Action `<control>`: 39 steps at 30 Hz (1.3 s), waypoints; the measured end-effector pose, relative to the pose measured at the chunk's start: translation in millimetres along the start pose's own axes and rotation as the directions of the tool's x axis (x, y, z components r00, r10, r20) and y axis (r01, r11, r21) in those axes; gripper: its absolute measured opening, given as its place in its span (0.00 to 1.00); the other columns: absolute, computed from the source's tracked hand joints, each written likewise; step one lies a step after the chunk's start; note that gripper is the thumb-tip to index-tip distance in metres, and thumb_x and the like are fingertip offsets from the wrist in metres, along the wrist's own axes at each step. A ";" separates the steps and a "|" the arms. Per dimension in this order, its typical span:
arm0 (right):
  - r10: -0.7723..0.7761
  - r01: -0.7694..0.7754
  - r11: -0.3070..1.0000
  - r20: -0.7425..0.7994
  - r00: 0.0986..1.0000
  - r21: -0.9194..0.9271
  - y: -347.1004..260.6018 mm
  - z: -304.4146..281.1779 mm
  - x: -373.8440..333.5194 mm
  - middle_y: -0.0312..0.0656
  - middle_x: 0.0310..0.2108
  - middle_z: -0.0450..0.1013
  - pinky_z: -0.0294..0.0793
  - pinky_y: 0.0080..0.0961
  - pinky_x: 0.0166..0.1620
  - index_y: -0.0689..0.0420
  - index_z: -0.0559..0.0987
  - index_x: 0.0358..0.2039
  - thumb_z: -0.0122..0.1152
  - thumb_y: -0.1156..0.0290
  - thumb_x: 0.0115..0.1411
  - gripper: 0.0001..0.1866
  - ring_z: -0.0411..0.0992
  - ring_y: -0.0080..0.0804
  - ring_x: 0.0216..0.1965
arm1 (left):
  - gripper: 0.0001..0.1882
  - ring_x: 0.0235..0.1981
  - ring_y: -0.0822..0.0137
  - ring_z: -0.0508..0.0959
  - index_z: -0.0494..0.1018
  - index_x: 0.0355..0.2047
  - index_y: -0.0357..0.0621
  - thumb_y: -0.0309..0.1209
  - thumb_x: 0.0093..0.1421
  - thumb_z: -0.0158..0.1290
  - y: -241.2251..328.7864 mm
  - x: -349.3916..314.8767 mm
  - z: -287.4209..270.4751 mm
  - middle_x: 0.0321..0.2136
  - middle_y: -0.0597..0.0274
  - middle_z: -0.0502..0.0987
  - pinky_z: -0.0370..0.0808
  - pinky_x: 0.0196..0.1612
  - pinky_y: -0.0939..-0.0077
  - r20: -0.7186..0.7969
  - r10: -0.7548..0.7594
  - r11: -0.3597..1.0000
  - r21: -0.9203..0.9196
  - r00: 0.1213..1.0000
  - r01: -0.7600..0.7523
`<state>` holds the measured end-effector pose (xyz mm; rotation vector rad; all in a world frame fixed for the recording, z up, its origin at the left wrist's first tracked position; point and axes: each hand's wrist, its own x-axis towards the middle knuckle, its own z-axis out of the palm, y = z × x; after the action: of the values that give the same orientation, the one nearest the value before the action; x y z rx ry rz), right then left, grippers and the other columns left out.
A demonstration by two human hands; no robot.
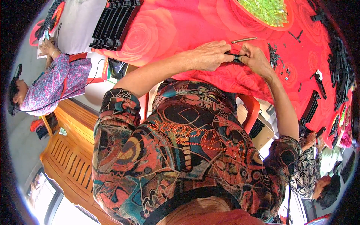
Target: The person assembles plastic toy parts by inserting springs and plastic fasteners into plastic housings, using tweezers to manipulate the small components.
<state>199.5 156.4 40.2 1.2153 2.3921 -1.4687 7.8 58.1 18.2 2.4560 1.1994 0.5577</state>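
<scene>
Over the near edge of the red rose-patterned tablecloth, both my hands meet at a small dark black piece, mostly hidden by the fingers. My left hand is closed on its left end. From the other side, my right hand pinches its right end, and thumb and forefinger are bent close together. Just beyond the fingertips is a thin brownish stick-like tool; whether a finger touches it I cannot tell. Beside my right hand is a pile of tiny black pieces.
Neatly lined-up black plastic strips sit at the far left. A red-rimmed bowl holds small yellow-green pieces. Heaped long black parts and a black strip lie rightward. Co-workers sit left and right; a wooden bench stands behind.
</scene>
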 end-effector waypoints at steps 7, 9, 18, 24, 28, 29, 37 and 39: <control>-0.132 0.131 0.991 -0.111 0.985 -0.017 10.5 5.3 3.2 0.38 0.14 0.62 0.60 0.30 0.23 0.60 0.65 0.21 0.57 0.77 0.42 0.08 0.61 0.28 0.18 | 0.17 0.36 0.53 0.69 0.72 0.39 0.43 0.23 0.47 0.46 2.2 1.4 -2.0 0.30 0.53 0.66 0.68 0.41 0.62 0.008 -0.001 1.000 -0.004 1.000 0.001; -0.125 0.123 0.992 -0.107 0.986 -0.029 12.7 5.5 4.1 0.39 0.14 0.62 0.60 0.30 0.23 0.60 0.65 0.21 0.57 0.77 0.42 0.08 0.62 0.29 0.18 | 0.16 0.36 0.53 0.68 0.72 0.39 0.43 0.23 0.47 0.46 0.1 2.1 1.6 0.30 0.52 0.66 0.68 0.41 0.62 0.007 0.008 1.000 -0.009 1.000 -0.008; -0.179 0.135 0.949 -0.134 0.975 -0.285 -3.6 1.5 -2.9 0.44 0.18 0.65 0.63 0.33 0.26 0.61 0.66 0.21 0.58 0.77 0.41 0.10 0.66 0.36 0.22 | 0.16 0.35 0.53 0.68 0.71 0.38 0.41 0.23 0.47 0.46 3.4 3.8 -1.5 0.29 0.52 0.65 0.67 0.39 0.61 0.006 0.031 0.998 -0.047 1.000 -0.030; -0.226 0.216 0.969 -0.080 0.971 -0.118 1.4 -2.8 -7.4 0.41 0.20 0.64 0.63 0.31 0.27 0.62 0.67 0.23 0.58 0.78 0.44 0.08 0.64 0.33 0.22 | 0.15 0.35 0.53 0.68 0.71 0.38 0.41 0.23 0.48 0.47 0.2 2.8 2.2 0.30 0.52 0.66 0.67 0.38 0.61 -0.021 0.035 0.998 -0.042 0.999 -0.036; -0.150 0.148 0.988 -0.053 0.987 -0.045 -0.5 -3.4 -7.5 0.37 0.20 0.62 0.61 0.28 0.26 0.61 0.68 0.24 0.57 0.78 0.46 0.07 0.61 0.28 0.22 | 0.14 0.35 0.53 0.69 0.72 0.38 0.41 0.24 0.48 0.47 1.5 3.5 0.0 0.29 0.51 0.66 0.68 0.39 0.61 -0.031 0.023 0.999 -0.038 0.999 -0.024; -0.154 0.151 0.987 -0.053 0.987 -0.049 -0.3 -3.2 -7.2 0.37 0.20 0.62 0.61 0.28 0.26 0.61 0.68 0.24 0.57 0.78 0.46 0.07 0.61 0.28 0.22 | 0.14 0.35 0.53 0.69 0.72 0.38 0.41 0.24 0.48 0.47 1.0 3.6 0.6 0.29 0.51 0.66 0.68 0.39 0.61 -0.034 0.022 0.999 -0.035 0.999 -0.023; -0.079 0.082 0.991 -0.032 0.996 0.107 -2.9 -1.5 -7.2 0.29 0.20 0.59 0.58 0.20 0.25 0.58 0.67 0.24 0.56 0.81 0.46 0.08 0.57 0.18 0.23 | 0.11 0.35 0.52 0.69 0.71 0.34 0.40 0.23 0.48 0.46 2.3 2.7 0.4 0.29 0.51 0.66 0.67 0.39 0.60 -0.069 0.017 0.997 -0.068 0.997 -0.022; -0.065 0.067 0.991 -0.024 0.998 0.113 -1.4 -0.9 -5.3 0.28 0.20 0.58 0.58 0.20 0.25 0.57 0.67 0.24 0.55 0.82 0.46 0.08 0.57 0.18 0.23 | 0.12 0.35 0.52 0.69 0.71 0.34 0.40 0.23 0.48 0.46 1.9 2.7 0.2 0.29 0.51 0.66 0.67 0.39 0.60 -0.053 0.010 0.998 -0.064 0.999 -0.014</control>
<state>202.5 153.7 44.1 1.1898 2.4137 -1.6408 10.7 59.2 19.5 2.4106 1.1688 0.6573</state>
